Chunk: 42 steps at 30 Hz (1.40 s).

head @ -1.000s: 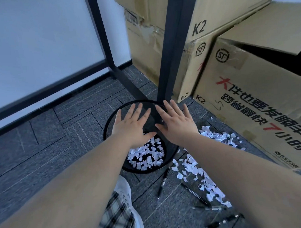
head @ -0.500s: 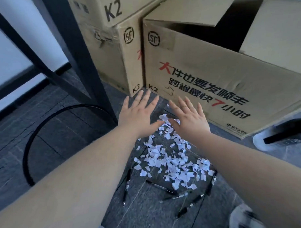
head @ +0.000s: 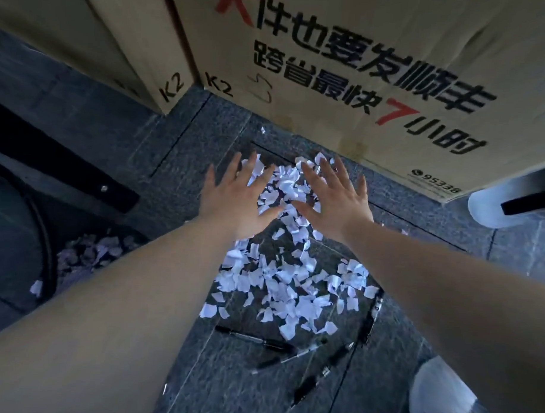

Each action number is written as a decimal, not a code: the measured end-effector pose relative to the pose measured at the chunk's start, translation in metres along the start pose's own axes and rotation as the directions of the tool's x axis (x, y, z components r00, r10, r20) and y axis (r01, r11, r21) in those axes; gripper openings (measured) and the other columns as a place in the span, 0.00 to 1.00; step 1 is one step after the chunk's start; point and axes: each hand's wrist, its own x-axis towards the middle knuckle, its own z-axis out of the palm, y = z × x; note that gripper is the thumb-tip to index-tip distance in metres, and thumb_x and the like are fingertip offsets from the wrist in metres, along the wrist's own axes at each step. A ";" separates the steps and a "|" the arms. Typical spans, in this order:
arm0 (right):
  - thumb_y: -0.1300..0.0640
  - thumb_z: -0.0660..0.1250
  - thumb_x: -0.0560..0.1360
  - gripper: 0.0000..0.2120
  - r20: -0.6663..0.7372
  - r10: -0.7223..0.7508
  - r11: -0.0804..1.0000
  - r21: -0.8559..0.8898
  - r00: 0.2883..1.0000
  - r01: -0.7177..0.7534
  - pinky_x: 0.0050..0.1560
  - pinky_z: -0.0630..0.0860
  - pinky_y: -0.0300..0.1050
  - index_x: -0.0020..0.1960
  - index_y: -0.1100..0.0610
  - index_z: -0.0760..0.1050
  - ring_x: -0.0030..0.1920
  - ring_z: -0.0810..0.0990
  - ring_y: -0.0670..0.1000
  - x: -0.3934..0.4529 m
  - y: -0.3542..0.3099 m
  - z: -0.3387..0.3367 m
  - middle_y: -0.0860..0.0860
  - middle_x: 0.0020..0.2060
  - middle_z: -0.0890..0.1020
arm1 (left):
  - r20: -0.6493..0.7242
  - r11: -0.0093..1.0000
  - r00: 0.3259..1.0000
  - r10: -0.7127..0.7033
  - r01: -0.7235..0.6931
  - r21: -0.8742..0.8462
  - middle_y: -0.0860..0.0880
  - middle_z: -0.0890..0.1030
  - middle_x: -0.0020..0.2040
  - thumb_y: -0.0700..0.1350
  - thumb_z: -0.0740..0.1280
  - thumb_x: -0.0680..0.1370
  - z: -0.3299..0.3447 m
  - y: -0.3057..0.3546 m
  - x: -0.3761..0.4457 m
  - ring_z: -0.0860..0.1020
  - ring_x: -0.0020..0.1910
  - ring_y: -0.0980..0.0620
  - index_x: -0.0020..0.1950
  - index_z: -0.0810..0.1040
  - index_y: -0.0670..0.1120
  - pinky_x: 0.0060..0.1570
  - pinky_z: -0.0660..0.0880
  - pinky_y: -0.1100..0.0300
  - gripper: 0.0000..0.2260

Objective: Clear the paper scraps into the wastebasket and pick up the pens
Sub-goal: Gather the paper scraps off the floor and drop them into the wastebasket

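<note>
White paper scraps (head: 281,280) lie strewn over the grey carpet in the middle. My left hand (head: 234,195) and my right hand (head: 333,202) hover flat and side by side over the far end of the pile, fingers spread, holding nothing. Several black pens (head: 257,340) lie on the floor just below the scraps, one more (head: 370,321) at the pile's right edge. The black mesh wastebasket (head: 48,260) is at the left edge, with scraps inside seen through its wall.
Large printed cardboard boxes (head: 362,86) stand close behind the pile. A black desk leg and foot (head: 65,171) run along the left. White shoes (head: 437,397) show at the lower right and a white base (head: 493,208) at the right edge.
The view has swung from the wastebasket to the scrap pile and dropped closer to the floor. Both open hands have moved from over the basket to over the pile's far end.
</note>
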 end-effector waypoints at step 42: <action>0.42 0.66 0.69 0.22 -0.177 -0.426 0.899 -0.194 0.887 0.393 0.52 0.75 0.56 0.57 0.53 0.69 0.53 0.78 0.59 -0.037 -0.006 0.114 0.55 0.53 0.78 | -0.244 0.978 0.947 0.208 -0.200 0.060 0.44 0.76 0.58 0.64 0.53 0.76 0.128 0.011 -0.039 0.73 0.55 0.42 0.61 0.72 0.49 0.49 0.72 0.49 0.24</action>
